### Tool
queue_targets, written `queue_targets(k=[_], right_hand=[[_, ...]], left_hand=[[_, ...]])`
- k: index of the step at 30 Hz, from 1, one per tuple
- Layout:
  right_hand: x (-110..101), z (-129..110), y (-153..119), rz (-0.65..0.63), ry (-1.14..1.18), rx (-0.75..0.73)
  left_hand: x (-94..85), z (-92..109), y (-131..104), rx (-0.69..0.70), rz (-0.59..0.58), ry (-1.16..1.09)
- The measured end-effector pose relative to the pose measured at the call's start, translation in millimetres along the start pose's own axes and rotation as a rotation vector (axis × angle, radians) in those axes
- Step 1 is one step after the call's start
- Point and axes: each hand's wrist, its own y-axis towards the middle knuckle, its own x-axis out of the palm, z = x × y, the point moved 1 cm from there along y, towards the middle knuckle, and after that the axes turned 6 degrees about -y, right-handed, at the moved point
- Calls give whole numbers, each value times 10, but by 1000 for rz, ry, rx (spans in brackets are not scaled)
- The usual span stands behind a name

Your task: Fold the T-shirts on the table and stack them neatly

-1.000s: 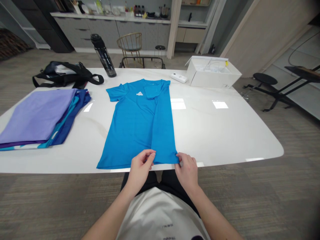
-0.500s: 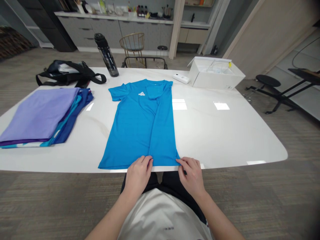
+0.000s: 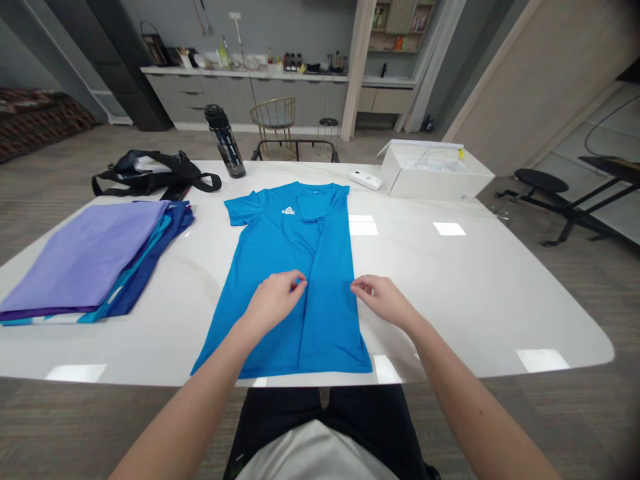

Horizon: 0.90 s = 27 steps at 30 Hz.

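A blue short-sleeved T-shirt (image 3: 270,267) with a small white logo on the chest lies on the white table. Its right side is folded inward, with that sleeve turned back near the neckline. My left hand (image 3: 277,297) is over the middle of the shirt, close to the folded edge, fingers loosely curled and a gap between thumb and index finger. At the shirt's right edge is my right hand (image 3: 383,298), fingers bent and slightly apart. No cloth shows gripped in either hand.
Folded clothes, a lilac piece (image 3: 95,250) on top, are stacked at the table's left. Behind them are a black bag (image 3: 155,175) and a dark bottle (image 3: 227,148). A small white device (image 3: 366,179) lies beside an open white box (image 3: 435,175) at the back right.
Both hands have left the shirt's bottom hem and moved up and away from me to its mid-length. The shirt's fold looks the same. The camera view has tilted up.
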Motion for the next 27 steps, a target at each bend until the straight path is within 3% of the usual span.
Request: queue_targets(k=[5, 11, 16, 20, 24, 27], right_hand=[[-214, 238, 1121, -1, 9, 109], [-324, 590, 2240, 15, -87, 255], [-375, 1039, 3075, 223, -117, 320], [-434, 1384, 3607, 304, -182, 274], [-468, 1604, 3907, 231, -230, 248], [-455, 1684, 4015, 202, -259, 209]], left_hand=[[-315, -145, 1131, -42, 17, 63], [-483, -343, 2426, -92, 126, 31], [-498, -579, 3312, -120, 192, 72], [-413, -790, 3709, -138, 176, 177], [-311, -929, 3834, -122, 113, 227], [-250, -987, 3869, -133, 131, 252]])
